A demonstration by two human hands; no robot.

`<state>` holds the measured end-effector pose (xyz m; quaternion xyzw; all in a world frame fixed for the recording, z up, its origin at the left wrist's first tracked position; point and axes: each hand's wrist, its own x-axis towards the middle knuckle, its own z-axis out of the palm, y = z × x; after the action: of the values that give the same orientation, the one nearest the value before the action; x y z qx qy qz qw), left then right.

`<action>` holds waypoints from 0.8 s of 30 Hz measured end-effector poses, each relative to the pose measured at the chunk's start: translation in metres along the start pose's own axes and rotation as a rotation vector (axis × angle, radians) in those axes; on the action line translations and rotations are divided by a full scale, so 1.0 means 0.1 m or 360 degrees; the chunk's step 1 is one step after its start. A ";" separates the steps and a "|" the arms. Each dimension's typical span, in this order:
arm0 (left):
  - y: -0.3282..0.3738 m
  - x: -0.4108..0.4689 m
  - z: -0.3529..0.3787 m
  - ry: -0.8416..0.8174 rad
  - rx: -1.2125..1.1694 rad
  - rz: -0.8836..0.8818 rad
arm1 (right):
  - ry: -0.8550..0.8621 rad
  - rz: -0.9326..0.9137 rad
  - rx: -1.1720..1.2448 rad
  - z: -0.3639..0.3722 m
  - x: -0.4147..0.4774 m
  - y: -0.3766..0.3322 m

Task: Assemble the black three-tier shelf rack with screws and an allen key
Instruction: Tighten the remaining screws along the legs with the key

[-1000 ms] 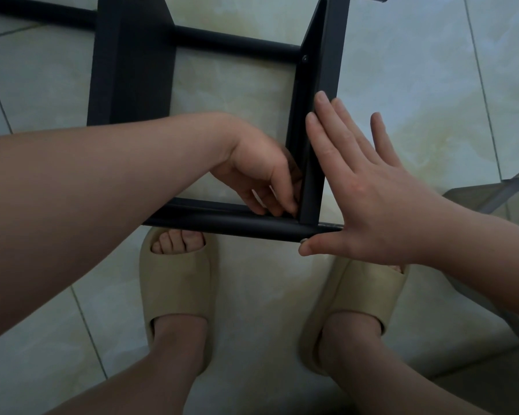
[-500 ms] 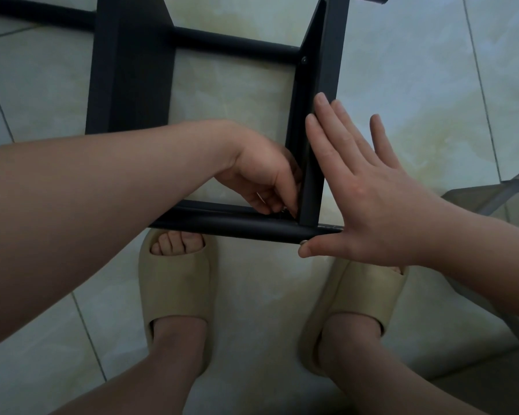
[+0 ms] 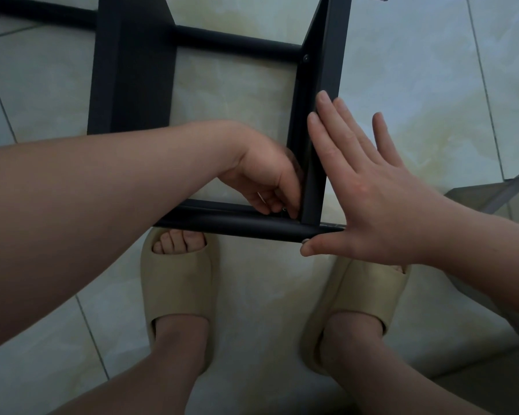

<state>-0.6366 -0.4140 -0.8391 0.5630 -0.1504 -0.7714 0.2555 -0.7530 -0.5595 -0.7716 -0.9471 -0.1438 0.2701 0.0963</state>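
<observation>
The right hand (image 3: 375,202) lies flat and open against the black rack (image 3: 315,163). The left hand (image 3: 267,181) curls its fingers in the inside corner; what they pinch is too hidden to tell.

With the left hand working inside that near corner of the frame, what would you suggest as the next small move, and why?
Probably another turn on the small metal piece pinched by the left hand at the inner corner where the upright meets the near tube. The right hand, flat against the upright, should keep bracing.

rack (image 3: 132,70) cut off top, left-hand fingers (image 3: 270,202) blurred
</observation>
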 end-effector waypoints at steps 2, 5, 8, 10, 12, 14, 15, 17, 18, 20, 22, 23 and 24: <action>0.00 0.00 -0.01 -0.0009 -0.0015 0.0019 | -0.0002 0.0000 -0.0001 0.00 0.00 0.00; 0.00 -0.01 -0.02 -0.0034 -0.0022 0.0038 | 0.0003 0.0001 0.0004 0.00 0.00 0.00; -0.01 -0.03 -0.02 -0.0057 -0.0052 0.0048 | 0.0002 0.0001 0.0006 0.01 0.00 0.00; -0.03 -0.04 -0.04 -0.0072 -0.0052 0.0016 | 0.0003 0.0000 0.0006 0.01 0.00 0.00; -0.03 -0.05 -0.05 -0.0068 -0.0049 -0.0061 | 0.0003 0.0000 0.0005 0.01 0.00 0.00; -0.03 -0.05 -0.05 -0.0068 -0.0038 -0.0120 | 0.0005 -0.0002 0.0002 0.01 0.00 0.01; -0.03 -0.04 -0.03 -0.0067 -0.0037 -0.0122 | 0.0004 -0.0001 0.0001 0.01 0.00 0.01; -0.02 -0.01 0.00 -0.0053 -0.0053 -0.0088 | 0.0002 0.0000 0.0003 0.01 0.00 0.01; -0.02 0.00 0.00 -0.0042 -0.0056 -0.0068 | 0.0003 -0.0001 0.0005 0.00 0.00 0.01; -0.02 0.01 0.01 -0.0027 -0.0055 -0.0026 | 0.0003 -0.0004 0.0009 0.00 0.00 0.01; -0.02 0.01 0.01 -0.0020 -0.0061 0.0013 | 0.0000 -0.0003 0.0011 0.00 0.00 0.01; -0.02 0.00 0.01 -0.0015 -0.0065 0.0023 | 0.0001 -0.0003 0.0012 0.00 0.00 0.01; -0.02 0.00 0.01 -0.0013 -0.0070 0.0032 | 0.0003 -0.0003 0.0015 0.00 0.00 0.01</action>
<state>-0.6378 -0.4128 -0.8399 0.5526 -0.1401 -0.7743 0.2748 -0.7528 -0.5601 -0.7722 -0.9468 -0.1433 0.2698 0.1010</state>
